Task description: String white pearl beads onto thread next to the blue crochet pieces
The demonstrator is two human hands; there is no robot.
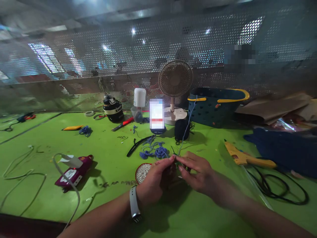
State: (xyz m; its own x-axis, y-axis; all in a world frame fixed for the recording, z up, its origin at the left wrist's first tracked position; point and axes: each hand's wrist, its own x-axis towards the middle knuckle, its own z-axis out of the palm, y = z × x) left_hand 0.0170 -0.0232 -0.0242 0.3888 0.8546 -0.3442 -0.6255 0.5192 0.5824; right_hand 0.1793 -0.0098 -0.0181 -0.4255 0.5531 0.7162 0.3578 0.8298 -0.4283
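Green-topped work table, seen from the head camera, backed by a perforated metal screen.

Left hand: bare, with a pale grey band on the wrist. Fingers curled inward, thumb and forefinger tips pressed together at a small dark piece of crochet work. Right hand: bare, fingers bent, tips meeting the left hand's at the same piece. Both pinch it just above the table, near the middle front; what the right fingers grip besides cannot be told.

Thin light-blue yarn strand: rises from the pinched work up and back toward the dark teal plastic basket with yellow handles.

Dark ball of yarn: on the table behind the hands, in front of the basket.

Loose heap of blue crocheted yarn: just behind the left hand, beside a black curved strip.

Round white studded disc: touching or just beside the left hand, partly hidden by it.

Upright phone: screen blurred, standing beside the small beige desk fan.

White cylindrical bottle and black-and-white round container: at the back, left of the phone.

Yellow glue gun: right of the hands, with a black cable coiled beyond it.

Magenta rectangular device: well left of the hands, with a white cable arching over it.

Dark blue fabric: far right edge.
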